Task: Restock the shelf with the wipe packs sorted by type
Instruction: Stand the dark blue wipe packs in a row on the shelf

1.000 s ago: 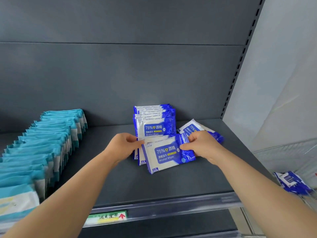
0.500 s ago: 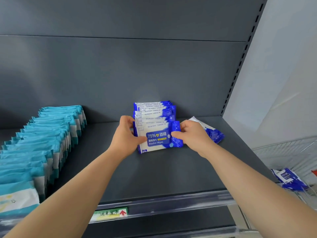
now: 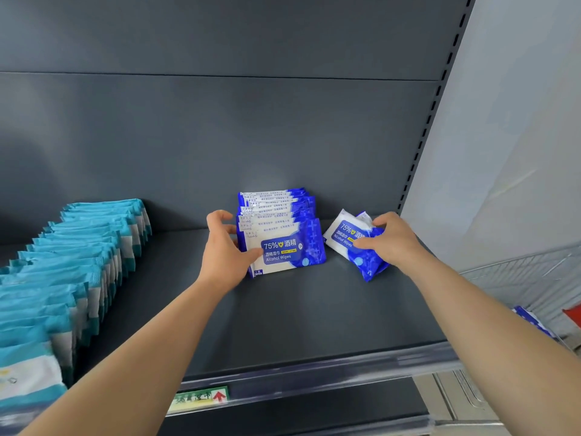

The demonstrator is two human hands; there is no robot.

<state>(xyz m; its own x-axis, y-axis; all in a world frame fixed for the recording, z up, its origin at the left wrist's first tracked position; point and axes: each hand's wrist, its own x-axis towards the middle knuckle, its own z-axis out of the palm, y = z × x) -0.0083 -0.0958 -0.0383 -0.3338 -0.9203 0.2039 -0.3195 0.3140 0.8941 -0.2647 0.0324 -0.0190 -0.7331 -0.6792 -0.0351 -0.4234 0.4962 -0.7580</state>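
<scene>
A row of blue and white alcohol wipe packs (image 3: pixel 279 234) stands upright at the back middle of the dark shelf (image 3: pixel 283 316). My left hand (image 3: pixel 224 250) holds the left end of the row, thumb on the front pack's face. To the right, a loose blue alcohol wipe pack (image 3: pixel 349 239) lies tilted on the shelf, and my right hand (image 3: pixel 393 242) grips its right side. A long row of teal wipe packs (image 3: pixel 72 262) stands along the left of the shelf.
The shelf's grey back panel rises behind the packs and a slotted upright (image 3: pixel 430 121) closes the right side. A wire basket (image 3: pixel 534 278) with more blue packs (image 3: pixel 531 319) sits lower right. A price label (image 3: pixel 201 399) is on the front rail.
My right hand left the front pack, now upright in the row, and moved right to grip the loose pack. My left hand stayed at the row's left end.
</scene>
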